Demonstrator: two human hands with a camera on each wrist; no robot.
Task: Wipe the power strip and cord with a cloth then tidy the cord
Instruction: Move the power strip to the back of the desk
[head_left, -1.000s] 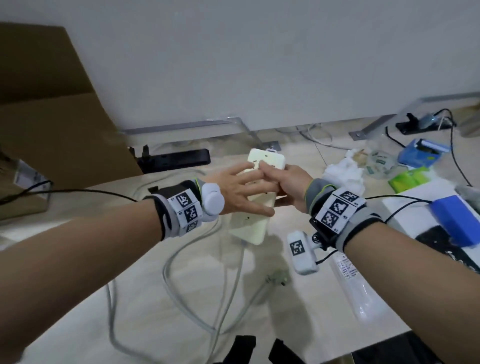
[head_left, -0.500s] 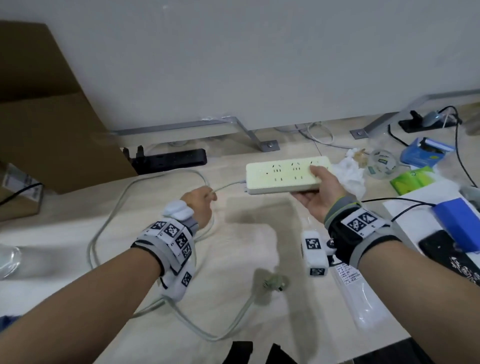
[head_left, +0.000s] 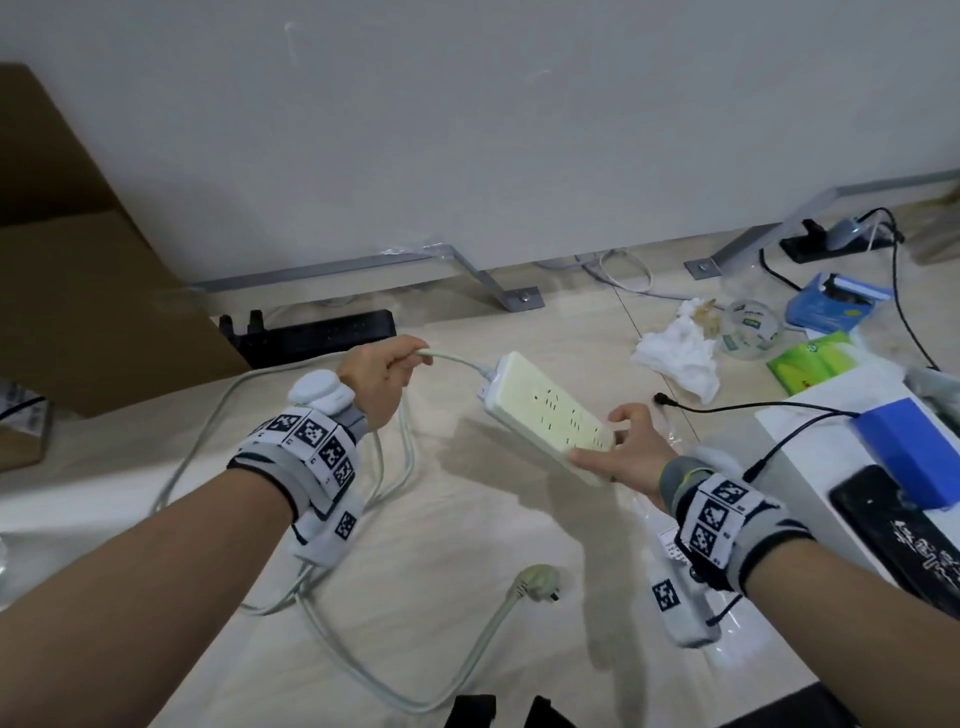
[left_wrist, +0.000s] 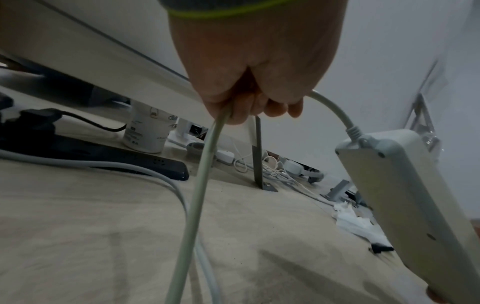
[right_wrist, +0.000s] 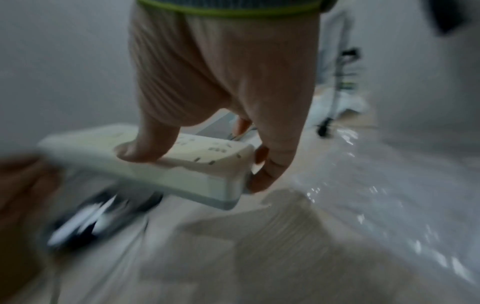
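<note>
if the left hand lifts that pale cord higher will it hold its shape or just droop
Probably droop: below the left hand the cord hangs slack and lies in loose loops on the desk. It looks thick, so likely broad curves, not kinks. The plug end would likely drag.

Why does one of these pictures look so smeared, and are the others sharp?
Right wrist view: motion blur smears the right hand, the power strip and the floor, with glare streaks at right. Left wrist view: dim but sharp on the left hand and cord. Head view: bright, clear, edges bent by the wide lens.
</note>
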